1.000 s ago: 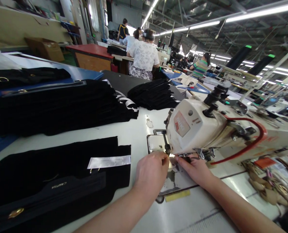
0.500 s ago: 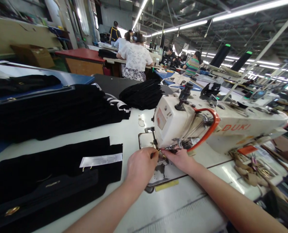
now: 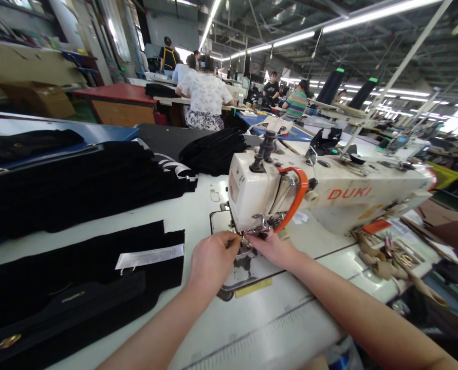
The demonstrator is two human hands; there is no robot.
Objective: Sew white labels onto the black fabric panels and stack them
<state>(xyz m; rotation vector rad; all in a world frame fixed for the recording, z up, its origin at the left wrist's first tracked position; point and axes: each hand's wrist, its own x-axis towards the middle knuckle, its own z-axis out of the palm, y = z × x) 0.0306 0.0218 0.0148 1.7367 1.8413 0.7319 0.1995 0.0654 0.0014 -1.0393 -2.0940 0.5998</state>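
Observation:
A white sewing machine (image 3: 252, 190) with an orange guard (image 3: 297, 198) stands in the middle of the view. Just left of its needle, my left hand (image 3: 213, 257) is closed in a pinch. My right hand (image 3: 273, 249) reaches in from the other side, thumb and fingers pressed together under the machine head. The fingertips of both hands nearly meet at the needle, above the metal plate (image 3: 242, 272). Whatever they hold is too small or hidden to make out. Left of my hands lies a flat black fabric piece (image 3: 97, 293) bearing a white label (image 3: 149, 257).
Stacked black pieces (image 3: 82, 185) lie at the left, with another black bundle (image 3: 213, 151) behind the machine. Tan straps and small metal parts fill a tray (image 3: 416, 254) at the right. Thread cones (image 3: 331, 86) stand behind. A person in a white patterned top (image 3: 205, 95) sits farther back.
The camera view has shifted a little, so the machine and hands appear further left. Both hands keep their pinch at the needle.

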